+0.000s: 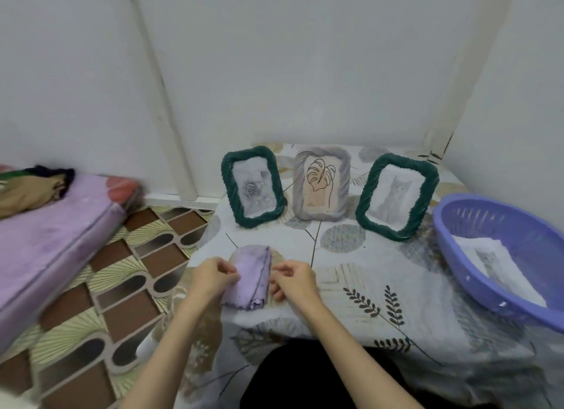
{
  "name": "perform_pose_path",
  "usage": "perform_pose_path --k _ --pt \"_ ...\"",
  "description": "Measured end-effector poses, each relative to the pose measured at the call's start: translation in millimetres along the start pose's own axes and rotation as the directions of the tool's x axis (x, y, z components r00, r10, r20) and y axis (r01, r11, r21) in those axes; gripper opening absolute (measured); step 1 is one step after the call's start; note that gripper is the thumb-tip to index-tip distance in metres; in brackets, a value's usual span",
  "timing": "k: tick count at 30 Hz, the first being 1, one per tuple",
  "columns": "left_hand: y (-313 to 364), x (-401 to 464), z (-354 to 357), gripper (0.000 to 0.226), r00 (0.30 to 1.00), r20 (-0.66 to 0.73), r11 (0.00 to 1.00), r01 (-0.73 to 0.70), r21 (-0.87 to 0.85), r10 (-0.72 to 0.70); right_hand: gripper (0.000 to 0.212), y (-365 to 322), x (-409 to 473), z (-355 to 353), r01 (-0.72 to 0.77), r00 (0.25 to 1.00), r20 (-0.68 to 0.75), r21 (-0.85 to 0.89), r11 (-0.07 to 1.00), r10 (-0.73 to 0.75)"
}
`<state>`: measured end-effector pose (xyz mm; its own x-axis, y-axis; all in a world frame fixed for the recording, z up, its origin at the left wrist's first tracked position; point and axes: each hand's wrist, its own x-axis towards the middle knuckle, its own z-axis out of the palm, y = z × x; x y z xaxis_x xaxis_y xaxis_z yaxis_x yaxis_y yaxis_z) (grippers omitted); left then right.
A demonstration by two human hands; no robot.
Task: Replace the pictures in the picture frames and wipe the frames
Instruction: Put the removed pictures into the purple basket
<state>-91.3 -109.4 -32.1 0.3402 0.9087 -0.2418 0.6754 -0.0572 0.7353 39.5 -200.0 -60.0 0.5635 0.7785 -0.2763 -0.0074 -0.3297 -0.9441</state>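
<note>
Three picture frames stand in a row at the back of the table: a green frame (252, 186) with a rose picture on the left, a grey frame (321, 183) with a leaf drawing in the middle, and a green frame (396, 196) with a cat picture on the right. A folded purple cloth (251, 278) lies on the table near the front. My left hand (213, 274) pinches the cloth's left edge. My right hand (291, 279) touches its right edge with curled fingers.
A purple plastic basket (515, 289) on the table's right holds white printed pictures (494, 263). The table has a leaf-patterned cloth (366, 286). A purple mattress (55, 240) lies on the patterned floor at the left. White walls close the corner behind.
</note>
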Motion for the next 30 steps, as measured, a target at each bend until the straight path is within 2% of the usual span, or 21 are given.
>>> perform_pose_path --k 2,5,7,10,13,17,20,22,24,28,30 --pt "-5.2 2.9 0.1 0.014 1.000 0.024 0.999 -0.016 -0.052 0.018 0.009 -0.5 0.4 12.6 0.011 1.000 -0.012 -0.071 0.997 -0.012" --pt "-9.4 6.0 -1.8 0.017 0.997 0.070 0.986 -0.014 -0.167 0.026 0.023 -5.0 0.6 19.9 0.031 0.996 -0.075 -0.258 0.966 -0.052" --pt "-12.3 7.4 -4.3 0.019 0.994 0.104 0.977 -0.006 -0.213 0.029 0.019 -9.4 2.4 22.5 0.005 0.997 -0.073 -0.299 0.954 -0.028" --pt "-13.7 8.7 -6.1 0.018 0.991 0.132 0.962 0.001 -0.274 0.036 0.008 -17.2 5.1 26.4 -0.056 0.996 -0.085 -0.258 0.965 0.036" --pt "-15.6 10.3 -6.9 0.009 0.990 0.133 0.953 -0.009 -0.302 0.051 0.024 -21.3 6.4 30.1 -0.115 0.992 -0.077 -0.177 0.977 0.103" --pt "-17.2 11.9 -5.8 0.015 0.982 0.166 0.961 -0.041 -0.274 0.089 0.023 -25.4 5.6 25.8 -0.143 0.989 0.022 -0.097 0.985 0.146" --pt "-16.2 11.8 -2.6 0.020 0.974 0.180 0.965 -0.089 -0.245 0.135 0.025 -24.7 6.1 20.1 -0.073 0.997 -0.007 -0.172 0.982 0.073" --pt "-14.9 11.0 -0.4 0.023 0.971 0.186 0.971 -0.113 -0.210 0.153 0.025 -21.2 8.5 19.1 0.027 0.998 -0.043 -0.358 0.933 -0.046" --pt "-13.4 9.9 -0.2 0.026 0.967 0.197 0.974 -0.127 -0.186 0.163 0.029 -19.7 8.4 20.2 0.098 0.993 -0.015 -0.488 0.867 -0.121" --pt "-12.2 9.9 0.5 0.032 0.953 0.250 0.981 -0.137 -0.140 0.169 0.032 -14.4 10.6 27.0 0.172 0.984 0.061 -0.598 0.783 -0.169" --pt "-12.6 11.9 -0.6 0.039 0.955 0.226 0.980 -0.177 -0.088 0.193 0.025 -11.4 10.2 31.7 0.189 0.979 0.062 -0.611 0.769 -0.192"
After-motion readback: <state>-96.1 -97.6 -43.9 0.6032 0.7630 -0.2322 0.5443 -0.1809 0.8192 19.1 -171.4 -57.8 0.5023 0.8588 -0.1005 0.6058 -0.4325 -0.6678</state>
